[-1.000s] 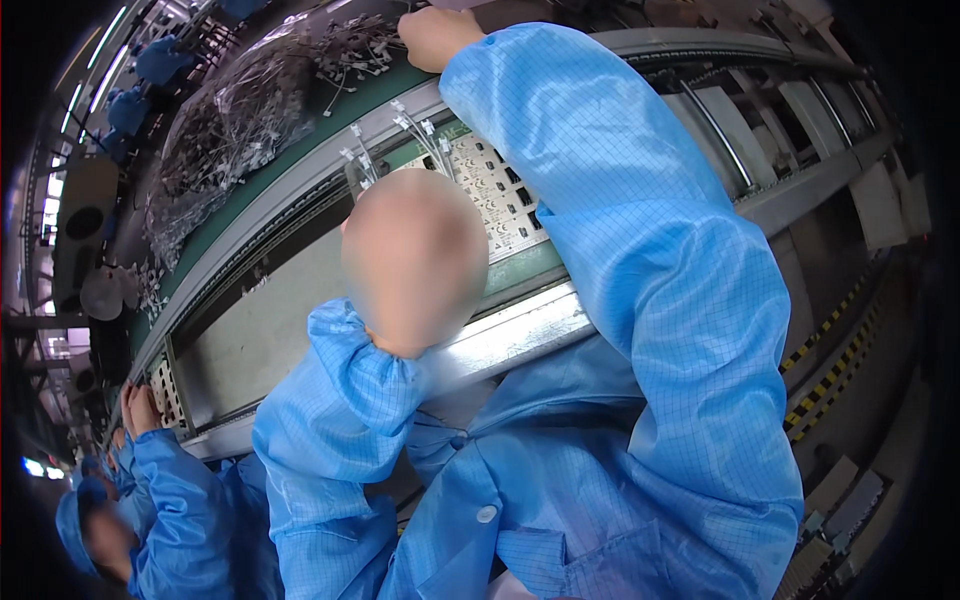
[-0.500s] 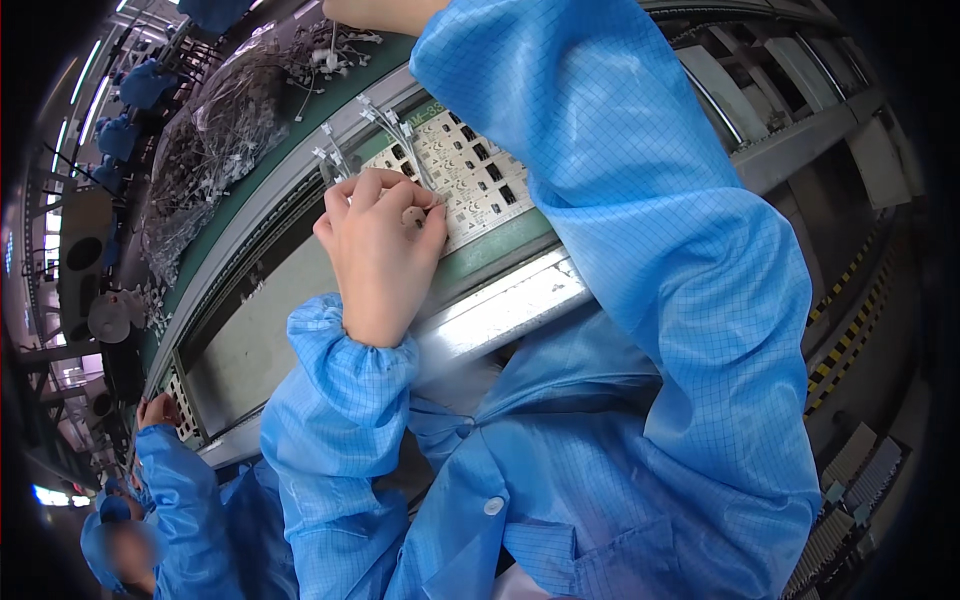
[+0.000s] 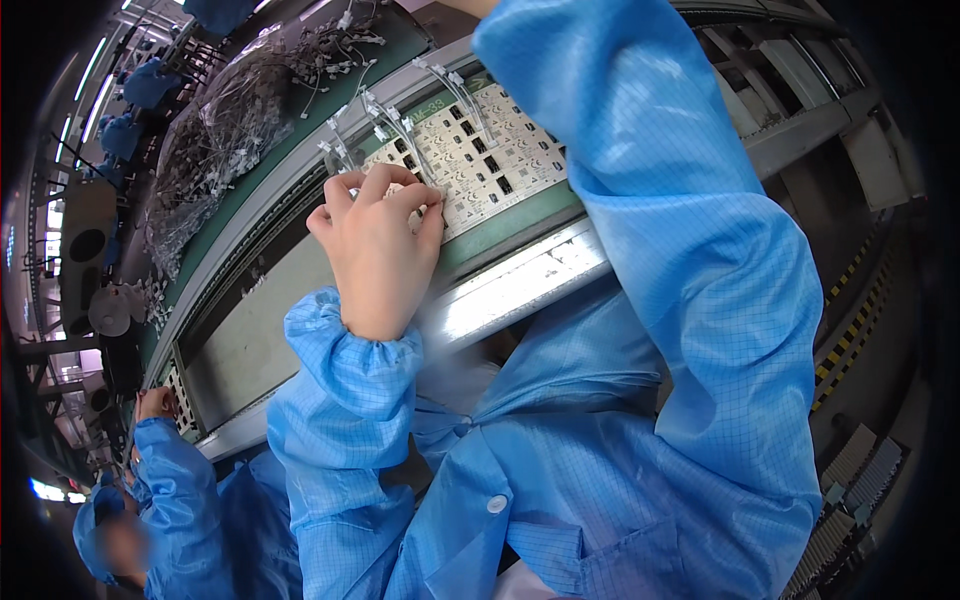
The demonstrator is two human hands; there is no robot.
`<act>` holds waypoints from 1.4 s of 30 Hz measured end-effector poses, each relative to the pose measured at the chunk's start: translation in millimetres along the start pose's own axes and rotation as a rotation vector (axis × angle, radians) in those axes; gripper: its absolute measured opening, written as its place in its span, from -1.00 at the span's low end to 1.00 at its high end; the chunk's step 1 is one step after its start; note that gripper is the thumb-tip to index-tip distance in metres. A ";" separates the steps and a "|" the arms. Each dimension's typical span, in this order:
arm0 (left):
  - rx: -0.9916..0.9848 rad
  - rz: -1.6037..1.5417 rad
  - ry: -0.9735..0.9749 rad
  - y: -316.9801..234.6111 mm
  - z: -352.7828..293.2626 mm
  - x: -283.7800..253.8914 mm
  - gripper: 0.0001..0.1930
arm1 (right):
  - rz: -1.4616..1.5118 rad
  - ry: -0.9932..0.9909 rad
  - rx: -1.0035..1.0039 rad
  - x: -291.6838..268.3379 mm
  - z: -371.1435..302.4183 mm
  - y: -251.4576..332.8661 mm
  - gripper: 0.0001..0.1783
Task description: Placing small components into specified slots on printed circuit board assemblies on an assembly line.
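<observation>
Rail (image 3: 530,290): shiny bare metal along the near side, straight really but bowed by the lens; hard, stiff stuff.
Wire heap (image 3: 215,155): tangled leads in crinkly clear plastic, past the far rail; soft and probably snaggy.
Green carrier (image 3: 520,238): flat, matte-looking slab under the board, its near strip showing; I'd guess rigid.
White board panel (image 3: 520,150): lies flat on the carrier, between the rails, left end under the hand. Likely thin, light, stiff but not keen on flexing, so I'd hold it by the bare edges, off the components.
Left hand (image 3: 378,240): bare, fingers curled over that left end, thumb and forefinger tips close together; can't tell what's between them, if anything.
Right hand: just a bit of wrist (image 3: 470,6) at the top edge, fingers out of frame, so no clue.
Leads (image 3: 470,105): thin, pale, bendy, leaning over the board's far edge; featherweight, I'd grip the plug bodies, not yank the wire.
Black parts (image 3: 504,185): small, blocky, in rows.
White plugs (image 3: 455,78): tiny, hard-looking plastic on the lead ends.
</observation>
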State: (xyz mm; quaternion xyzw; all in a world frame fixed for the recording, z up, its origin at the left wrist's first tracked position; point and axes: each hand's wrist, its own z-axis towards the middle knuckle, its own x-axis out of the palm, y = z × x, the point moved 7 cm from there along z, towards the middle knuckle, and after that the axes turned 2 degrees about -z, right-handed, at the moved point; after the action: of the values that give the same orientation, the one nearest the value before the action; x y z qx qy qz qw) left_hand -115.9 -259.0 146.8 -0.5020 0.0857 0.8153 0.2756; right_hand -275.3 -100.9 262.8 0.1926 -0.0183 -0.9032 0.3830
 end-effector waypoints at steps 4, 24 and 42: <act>-0.085 0.065 -0.024 12.6 -5.2 -4.8 -0.97 | 0.193 0.072 0.012 3.9 -5.4 17.4 -0.82; -0.059 -0.103 0.211 83.9 71.3 7.5 -0.76 | 0.291 0.457 0.423 -64.4 -82.7 -16.1 -0.79; 0.066 0.052 -0.054 165.8 194.4 82.1 -0.86 | 0.221 0.608 0.482 -68.1 -150.6 27.4 -0.82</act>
State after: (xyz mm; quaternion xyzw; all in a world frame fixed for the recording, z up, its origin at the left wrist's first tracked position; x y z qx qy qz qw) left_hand -382.9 -286.3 146.6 -0.4681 0.1180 0.8322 0.2727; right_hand -158.9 -55.4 151.2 0.5321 -0.1364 -0.7284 0.4096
